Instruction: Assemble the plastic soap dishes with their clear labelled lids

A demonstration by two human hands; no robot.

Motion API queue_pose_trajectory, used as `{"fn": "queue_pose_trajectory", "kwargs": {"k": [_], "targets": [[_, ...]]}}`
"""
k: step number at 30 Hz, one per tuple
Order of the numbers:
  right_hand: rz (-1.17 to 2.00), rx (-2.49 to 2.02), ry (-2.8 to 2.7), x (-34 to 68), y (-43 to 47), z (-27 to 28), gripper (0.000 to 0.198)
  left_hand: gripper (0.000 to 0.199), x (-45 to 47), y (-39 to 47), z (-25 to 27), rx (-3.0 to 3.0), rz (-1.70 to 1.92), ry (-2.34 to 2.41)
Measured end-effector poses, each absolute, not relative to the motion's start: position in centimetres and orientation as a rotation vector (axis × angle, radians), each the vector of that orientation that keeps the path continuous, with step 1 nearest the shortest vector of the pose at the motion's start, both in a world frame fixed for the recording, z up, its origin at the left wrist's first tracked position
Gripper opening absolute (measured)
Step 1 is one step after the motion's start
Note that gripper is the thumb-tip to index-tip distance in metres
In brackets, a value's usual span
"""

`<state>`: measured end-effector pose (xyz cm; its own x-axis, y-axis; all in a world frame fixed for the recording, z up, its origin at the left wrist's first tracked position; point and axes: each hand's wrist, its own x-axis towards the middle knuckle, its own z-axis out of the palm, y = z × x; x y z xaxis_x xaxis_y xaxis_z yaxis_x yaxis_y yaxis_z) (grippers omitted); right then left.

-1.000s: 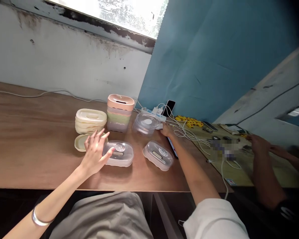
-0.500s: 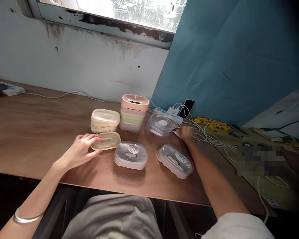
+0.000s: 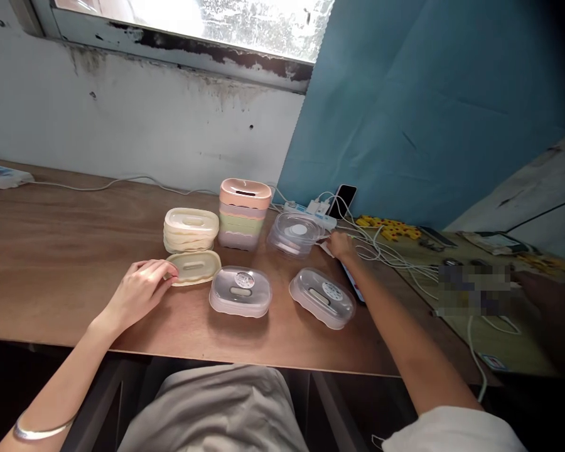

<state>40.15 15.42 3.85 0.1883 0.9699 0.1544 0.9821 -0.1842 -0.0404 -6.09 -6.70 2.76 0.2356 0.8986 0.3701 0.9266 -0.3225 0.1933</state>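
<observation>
Left hand (image 3: 144, 285) pinching a cream lid (image 3: 195, 269), right hand (image 3: 343, 245) out by the clear stack (image 3: 294, 235)

So the left thumb and fingertips are closed on the left end of that lid, which lies flat just in front of a stack of cream lids (image 3: 191, 229). Matte plastic, oblong, wavy rim, raised bar in the middle. Other hand's stretched way out, fingers turned away from me, so can't tell if it's gripping anything.

Table (image 3: 51, 263) is smooth reddish-brown wood up against a grubby white wall (image 3: 169, 125), with flaking paint under the window (image 3: 207, 19) and a creased blue sheet (image 3: 381, 113) to the right. White cables (image 3: 376, 251) tangled at the back.

Counting up: one loose cream lid, one cream stack (layers too squished to count), one tower of tubs (image 3: 245, 216) in four colour bands (peach, lilac, green, lilac), one glossy see-through stack, and two clear covers (image 3: 241, 304) up front, rounded, each with a round sticker, the right one skewed
</observation>
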Motion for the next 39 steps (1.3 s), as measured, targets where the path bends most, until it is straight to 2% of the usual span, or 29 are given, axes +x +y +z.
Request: {"fn": "queue_pose_trajectory", "kwargs": {"k": [4,11,18,19,21,22,24,27,30,35,39], "targets": [[-0.114,-2.23,-1.877,39.2,12.9,5.8,0.029,0.032,-6.3,-6.9,2.5,-2.42,-0.646,-1.801],[-0.188,-1.829,-1.817,34.3,3.4,7.0,0.032,0.025,-4.9,-7.2,2.5,-2.41,-0.753,-1.704],[0.086,-1.143,-2.318,26.5,-3.9,5.2,0.017,0.014,-2.6,-7.9,1.5,-2.396,-0.99,-1.495],[0.134,-1.08,-2.389,26.0,-4.1,5.3,0.031,0.013,-2.5,-8.0,1.5,-2.397,-0.994,-1.495],[0.258,-0.999,-2.521,25.5,-4.0,5.2,0.072,0.013,-2.6,-8.0,1.4,-2.386,-1.002,-1.518],[0.324,-0.973,-2.568,25.4,-3.8,5.0,0.084,0.012,-2.7,-8.0,1.4,-2.386,-1.009,-1.514],[0.413,-0.925,-2.609,25.2,-3.5,4.4,0.086,0.012,-2.9,-7.9,1.4,-2.383,-1.037,-1.481],[0.394,-0.935,-2.554,25.1,-4.1,3.2,0.076,0.012,-3.0,-7.9,1.3,-2.386,-1.058,-1.438],[0.347,-1.028,-2.442,26.6,-5.5,3.2,0.076,0.011,-3.2,-7.9,1.0,-2.378,-1.078,-1.435],[0.216,-1.292,-2.001,33.8,-7.0,5.7,0.071,0.014,-3.6,-7.5,0.6,-2.351,-1.092,-1.368],[0.21,-1.582,-1.88,38.5,-6.9,5.8,0.065,0.01,-2.7,-7.7,0.7,-2.397,-1.151,-1.408]]}}
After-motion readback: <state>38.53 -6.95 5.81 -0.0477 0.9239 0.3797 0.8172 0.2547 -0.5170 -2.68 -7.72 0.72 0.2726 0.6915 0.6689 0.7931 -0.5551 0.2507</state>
